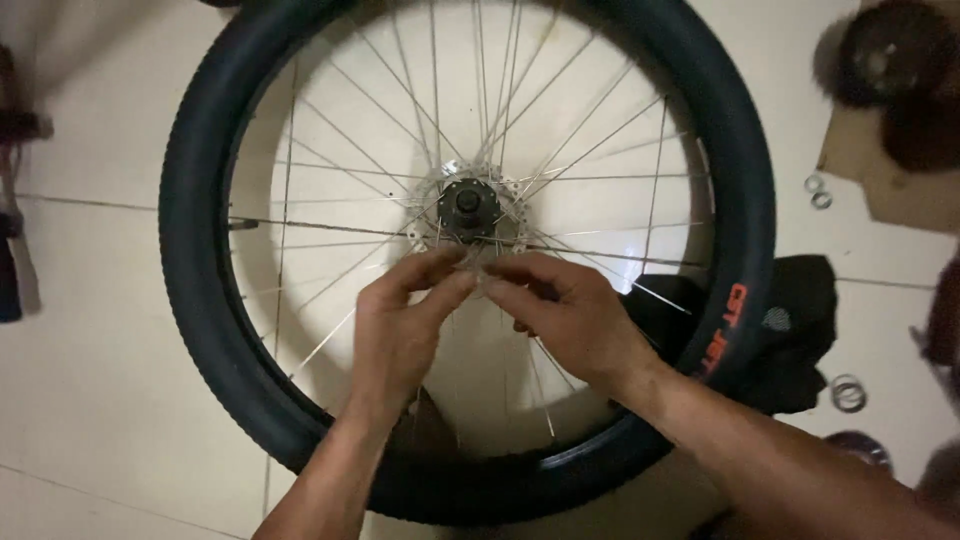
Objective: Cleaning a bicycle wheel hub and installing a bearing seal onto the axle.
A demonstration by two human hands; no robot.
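A bicycle wheel with a black knobby tyre (200,290) lies flat on a pale tiled floor. Thin silver spokes (560,130) run from the rim to a dark hub (468,203) with a shiny disc around it at the centre. My left hand (400,330) and my right hand (565,315) meet just below the hub, fingertips pinched together over the spokes there. Whatever small thing sits between the fingertips is too small and blurred to make out.
A black cloth or bag (800,330) lies under the wheel's right side. Cardboard (880,160) with dark toothed sprockets (890,60) sits at top right, small metal rings (818,192) beside it and another ring (848,392) lower right. Dark objects line the left edge.
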